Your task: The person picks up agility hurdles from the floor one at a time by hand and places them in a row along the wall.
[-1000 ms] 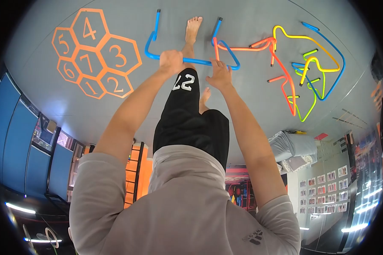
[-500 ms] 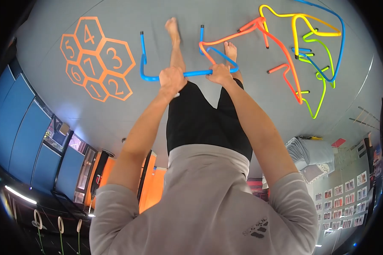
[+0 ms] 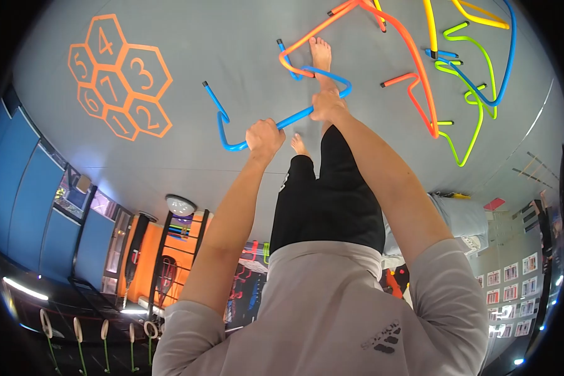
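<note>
Both my hands grip the crossbar of a blue hurdle (image 3: 294,118), a bent tube with black end caps. My left hand (image 3: 266,139) is wrapped round the bar toward its left end. Farther right along it, my right hand (image 3: 328,105) is closed round the bar. The hurdle slants, its left end nearer my body. In the view, its right leg overlaps an orange-red hurdle (image 3: 316,31); I cannot tell whether they touch. My right foot (image 3: 321,53) stands ahead, beyond my right hand, and my left foot (image 3: 299,145) is farther back.
More hurdles lie to the right: a red one (image 3: 420,59), a green one (image 3: 479,128), yellow ones (image 3: 430,28) and a blue one (image 3: 512,56). Orange numbered hexagons (image 3: 114,88) mark the grey floor at left. A black rack (image 3: 178,250) stands behind on the left.
The blue hurdle has gone from nearly level to slanted, its left end drawn toward my body with my left hand. My left foot has moved back. The floor markings have shifted left in view.
</note>
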`<move>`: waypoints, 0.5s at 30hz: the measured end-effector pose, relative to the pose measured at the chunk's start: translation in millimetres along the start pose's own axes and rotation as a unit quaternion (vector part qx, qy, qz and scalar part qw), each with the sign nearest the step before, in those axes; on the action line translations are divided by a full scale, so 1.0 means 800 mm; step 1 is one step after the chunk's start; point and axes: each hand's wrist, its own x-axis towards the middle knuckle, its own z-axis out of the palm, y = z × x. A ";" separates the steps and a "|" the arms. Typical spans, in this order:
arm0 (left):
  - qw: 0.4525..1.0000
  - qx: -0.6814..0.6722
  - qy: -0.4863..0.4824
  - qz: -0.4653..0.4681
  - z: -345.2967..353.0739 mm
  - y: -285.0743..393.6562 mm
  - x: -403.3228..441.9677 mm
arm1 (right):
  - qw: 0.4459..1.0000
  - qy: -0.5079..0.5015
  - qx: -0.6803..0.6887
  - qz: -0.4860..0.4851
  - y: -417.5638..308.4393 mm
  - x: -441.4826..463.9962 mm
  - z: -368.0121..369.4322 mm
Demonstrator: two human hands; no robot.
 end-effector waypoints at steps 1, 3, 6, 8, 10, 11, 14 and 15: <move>1.000 -0.006 -0.002 -0.001 0.014 0.002 0.003 | 1.000 0.015 -0.012 -0.006 0.007 0.004 0.011; 1.000 -0.025 0.006 0.004 0.038 0.003 -0.002 | 0.999 0.043 -0.018 -0.013 0.018 0.013 0.045; 0.998 -0.058 0.019 -0.012 0.072 -0.004 -0.022 | 0.996 0.072 -0.035 -0.036 0.029 0.028 0.095; 0.996 -0.079 0.042 -0.027 0.095 -0.012 -0.030 | 0.993 0.070 -0.072 -0.058 0.010 0.008 0.085; 0.992 -0.097 0.070 -0.043 0.121 -0.029 -0.045 | 0.992 0.069 -0.083 -0.070 -0.015 -0.012 0.079; 0.992 -0.091 0.084 -0.037 0.131 -0.041 -0.053 | 0.992 0.072 -0.080 -0.068 -0.028 -0.022 0.088; 0.990 -0.065 0.127 -0.006 0.126 -0.072 -0.087 | 0.993 0.091 -0.064 -0.042 -0.061 -0.053 0.123; 0.989 -0.057 0.136 0.008 0.122 -0.078 -0.105 | 0.994 0.105 -0.024 -0.034 -0.065 -0.063 0.138</move>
